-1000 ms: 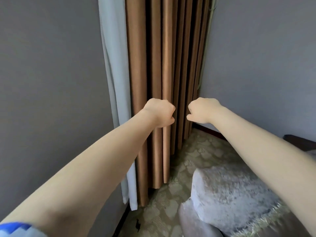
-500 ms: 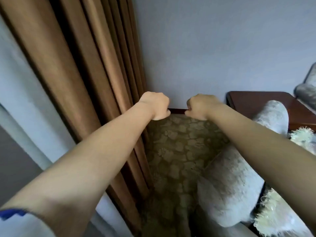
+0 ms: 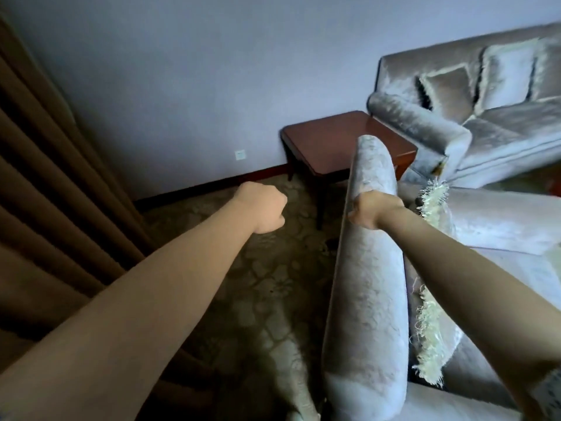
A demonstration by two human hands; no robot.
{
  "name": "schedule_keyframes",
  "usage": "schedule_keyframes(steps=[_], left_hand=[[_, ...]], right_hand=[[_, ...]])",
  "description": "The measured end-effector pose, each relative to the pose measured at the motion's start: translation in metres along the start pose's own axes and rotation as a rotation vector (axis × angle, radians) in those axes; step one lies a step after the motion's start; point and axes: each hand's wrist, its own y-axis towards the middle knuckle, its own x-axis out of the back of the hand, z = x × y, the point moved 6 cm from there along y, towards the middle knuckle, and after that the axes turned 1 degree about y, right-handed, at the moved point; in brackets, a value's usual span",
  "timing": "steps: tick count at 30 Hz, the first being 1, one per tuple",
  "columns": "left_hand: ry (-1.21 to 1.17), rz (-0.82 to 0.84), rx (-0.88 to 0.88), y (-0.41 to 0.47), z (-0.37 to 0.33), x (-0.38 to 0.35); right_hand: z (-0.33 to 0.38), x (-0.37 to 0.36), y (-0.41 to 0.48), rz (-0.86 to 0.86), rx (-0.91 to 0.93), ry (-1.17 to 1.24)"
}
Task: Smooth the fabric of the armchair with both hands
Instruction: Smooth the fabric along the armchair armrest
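A pale lilac wall (image 3: 212, 71) is filling the upper part of the head view. A brown pleated curtain (image 3: 45, 177) is hanging down the left edge. A dark patterned carpet (image 3: 258, 299) is covering the floor between them.

The armchair (image 3: 498, 220), upholstered in silvery crushed fabric, is occupying the lower right corner. Its long rounded armrest (image 3: 367, 299) is running up the frame from the bottom edge towards the table. A matching sofa (image 3: 501, 129) is standing against the wall at the upper right and carrying two back cushions (image 3: 443, 86). A dark wooden side table (image 3: 328, 138) is sitting in the corner between sofa and armchair. A cushion edged with cream fringe (image 3: 431, 329) is lying inside the armchair, just beside the armrest.

Two bare forearms are reaching forward from the lower corners.

The left hand (image 3: 262, 208) is hovering over the carpet, apart from the armrest on its left. Its fingers are curling tightly into a fist and are grasping nothing.

The right hand (image 3: 375, 209) is appearing in front of the upper part of the armrest. Its fingers are likewise folding into a fist with nothing in their grasp. Whether its knuckles are touching the fabric cannot be told.

A small white socket (image 3: 240, 154) is showing low on the wall, left of the table.
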Motion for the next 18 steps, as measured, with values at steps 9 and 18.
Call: schedule_keyframes(steps=[9, 18], left_hand=[[-0.184, 0.137, -0.060, 0.116, 0.036, -0.046], [-0.059, -0.048, -0.302, 0.262, 0.003, -0.045]], right_hand=[[-0.058, -0.043, 0.073, 0.055, -0.443, 0.218], [-0.065, -0.075, 0.140, -0.024, -0.813, 0.445]])
